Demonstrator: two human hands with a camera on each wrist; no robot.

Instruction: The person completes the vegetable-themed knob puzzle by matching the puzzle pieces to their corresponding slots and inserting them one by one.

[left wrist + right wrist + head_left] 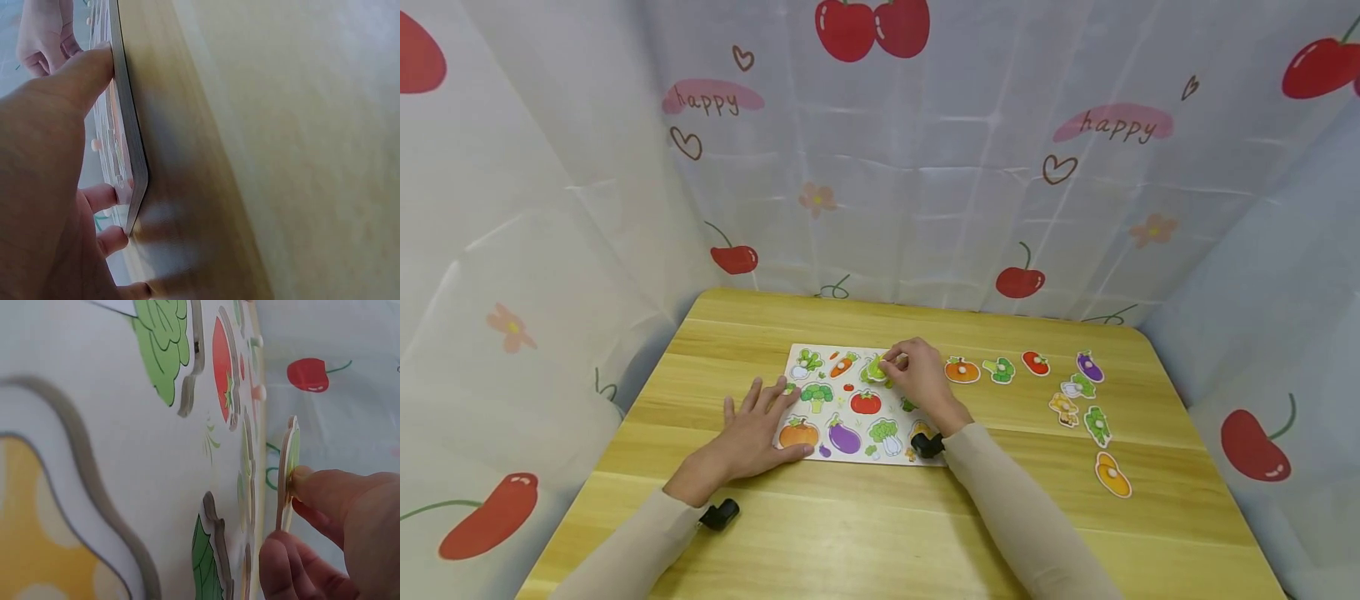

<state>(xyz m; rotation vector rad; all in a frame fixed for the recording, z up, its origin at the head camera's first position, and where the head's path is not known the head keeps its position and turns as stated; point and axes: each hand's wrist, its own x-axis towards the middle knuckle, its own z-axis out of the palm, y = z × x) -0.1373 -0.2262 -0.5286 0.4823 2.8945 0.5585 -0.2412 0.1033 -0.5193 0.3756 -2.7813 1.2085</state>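
Above board [859, 398], green piece [876, 369], right hand [919, 379] pinch

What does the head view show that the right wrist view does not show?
Only the head view shows the left hand flat on the puzzle board, and loose vegetable pieces on the table. Only the right wrist view shows the green piece edge-on, lifted off the board. Both show the right hand pinching that piece.
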